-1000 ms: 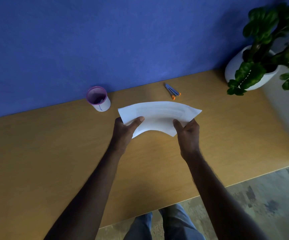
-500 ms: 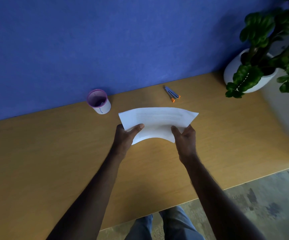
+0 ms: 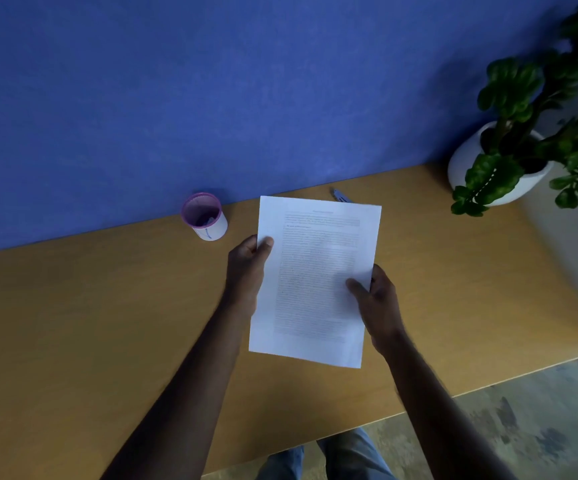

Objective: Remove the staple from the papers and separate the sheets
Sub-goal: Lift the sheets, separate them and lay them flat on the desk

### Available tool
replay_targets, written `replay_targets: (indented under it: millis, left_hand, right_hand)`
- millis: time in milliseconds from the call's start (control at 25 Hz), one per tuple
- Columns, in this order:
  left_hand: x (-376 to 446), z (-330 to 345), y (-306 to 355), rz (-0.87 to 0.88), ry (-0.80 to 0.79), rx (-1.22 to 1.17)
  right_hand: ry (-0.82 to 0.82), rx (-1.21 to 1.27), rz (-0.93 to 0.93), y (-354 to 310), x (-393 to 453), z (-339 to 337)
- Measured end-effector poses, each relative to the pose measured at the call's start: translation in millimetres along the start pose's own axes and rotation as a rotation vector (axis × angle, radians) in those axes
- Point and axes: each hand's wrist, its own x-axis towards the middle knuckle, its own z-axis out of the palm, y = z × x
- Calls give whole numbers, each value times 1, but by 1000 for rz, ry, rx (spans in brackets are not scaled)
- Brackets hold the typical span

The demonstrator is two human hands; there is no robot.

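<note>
White printed papers (image 3: 311, 271) are held up above the wooden desk (image 3: 107, 306), the text side facing me. My left hand (image 3: 246, 268) grips the left edge, thumb on the front. On the right edge, my right hand (image 3: 377, 303) pinches the sheets lower down. No staple is visible from here. A blue staple remover (image 3: 341, 196) lies on the desk by the wall, mostly hidden behind the top of the papers.
A white cup with a purple rim (image 3: 205, 217) stands on the desk to the left of the papers. A potted plant (image 3: 509, 161) sits at the desk's far right corner. The blue wall (image 3: 211, 98) backs the desk; its front edge is near my legs.
The papers were curved and seen from a low angle; they have been tilted up and flattened so the printed face shows. My left hand shifted up the left edge.
</note>
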Motion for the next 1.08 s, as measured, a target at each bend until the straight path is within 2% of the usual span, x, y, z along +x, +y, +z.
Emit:
replay_targets:
  millis: [400, 560, 680, 840, 920, 1080]
  left_hand:
    - [15, -3, 9, -52, 49, -123]
    - [13, 7, 13, -94, 162, -177]
    - [13, 8, 10, -50, 184, -156]
    - [8, 7, -8, -20, 91, -41]
    - [4, 10, -17, 1, 124, 28]
    - [6, 11, -30, 57, 180, 107]
  right_hand:
    - [-117, -136, -7, 15, -1, -3]
    - [-121, -134, -19, 16, 1, -3]
    - [-125, -124, -1, 17, 3, -3]
    - [-93, 17, 49, 21, 9, -5]
    - [-94, 69, 82, 25, 13, -3]
    - [-66, -64, 142, 34, 33, -2]
